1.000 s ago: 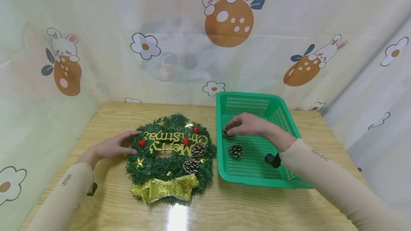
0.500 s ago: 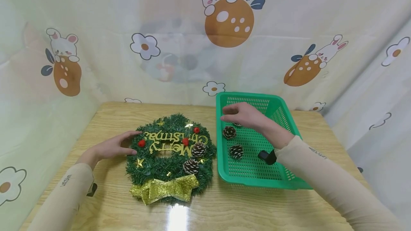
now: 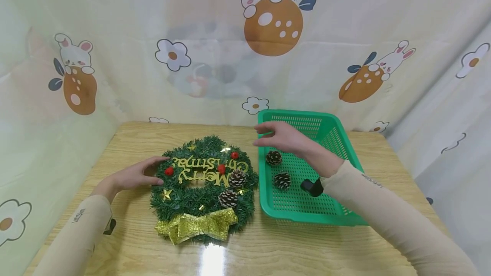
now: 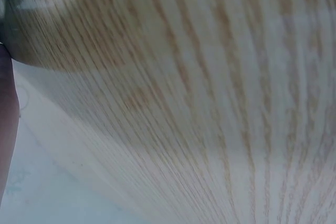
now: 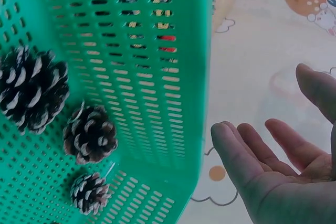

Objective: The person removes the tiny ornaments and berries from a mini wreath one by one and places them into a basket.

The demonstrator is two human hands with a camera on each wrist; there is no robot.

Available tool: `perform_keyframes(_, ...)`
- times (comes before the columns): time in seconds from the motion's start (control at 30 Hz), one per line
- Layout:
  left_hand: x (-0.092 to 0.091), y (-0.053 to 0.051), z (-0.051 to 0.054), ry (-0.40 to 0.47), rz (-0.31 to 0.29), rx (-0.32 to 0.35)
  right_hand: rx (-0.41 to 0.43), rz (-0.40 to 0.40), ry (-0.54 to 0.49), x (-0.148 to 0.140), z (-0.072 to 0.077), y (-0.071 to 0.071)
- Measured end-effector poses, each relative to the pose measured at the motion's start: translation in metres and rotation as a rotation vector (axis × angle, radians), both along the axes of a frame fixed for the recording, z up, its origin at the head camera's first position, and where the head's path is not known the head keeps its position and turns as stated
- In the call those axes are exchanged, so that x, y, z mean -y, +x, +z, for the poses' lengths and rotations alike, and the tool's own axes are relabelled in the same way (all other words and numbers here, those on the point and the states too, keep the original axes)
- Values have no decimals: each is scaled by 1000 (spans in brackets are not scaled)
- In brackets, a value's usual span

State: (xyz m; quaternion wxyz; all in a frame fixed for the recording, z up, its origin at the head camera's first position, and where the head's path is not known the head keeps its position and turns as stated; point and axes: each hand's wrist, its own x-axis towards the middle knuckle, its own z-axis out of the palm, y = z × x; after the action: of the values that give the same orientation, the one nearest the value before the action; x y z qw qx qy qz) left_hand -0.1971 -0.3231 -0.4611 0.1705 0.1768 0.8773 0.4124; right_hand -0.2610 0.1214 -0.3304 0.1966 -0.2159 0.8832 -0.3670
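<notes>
A green Christmas wreath (image 3: 207, 195) lies on the table, bearing gold "Merry Christmas" lettering (image 3: 201, 176), red berries, gold stars, two pine cones (image 3: 228, 198) and a gold bow (image 3: 203, 225). My left hand (image 3: 132, 174) touches its left edge, thumb and fingers apart. To the right is a green plastic basket (image 3: 307, 220). Above its left rim hovers my right hand (image 3: 284, 137), fingers loosely extended and holding nothing, as the right wrist view confirms. Inside the basket are a pine cone (image 3: 282, 181), another pine cone (image 3: 274, 158), and a smaller pine cone (image 5: 90, 193) seen from the right wrist.
The wooden table (image 3: 245, 250) runs up to a printed curtain (image 3: 215, 76) at the back and sides. The basket's wall stands close to the wreath's right edge. Mostly bare tabletop fills the left wrist view.
My right hand let go of a pine cone inside the basket, rose, and moved left over the basket's rim. The left hand and the wreath stayed put.
</notes>
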Motion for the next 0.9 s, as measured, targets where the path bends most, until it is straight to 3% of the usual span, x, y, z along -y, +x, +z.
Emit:
perform_keyframes(0.6, 0, 0, 1, 12, 2, 6, 65, 104, 4, 32, -2, 7)
perform_keyframes(0.9, 0, 0, 0, -6, -9, -8, 99, 168, -8, 45, -13, 11)
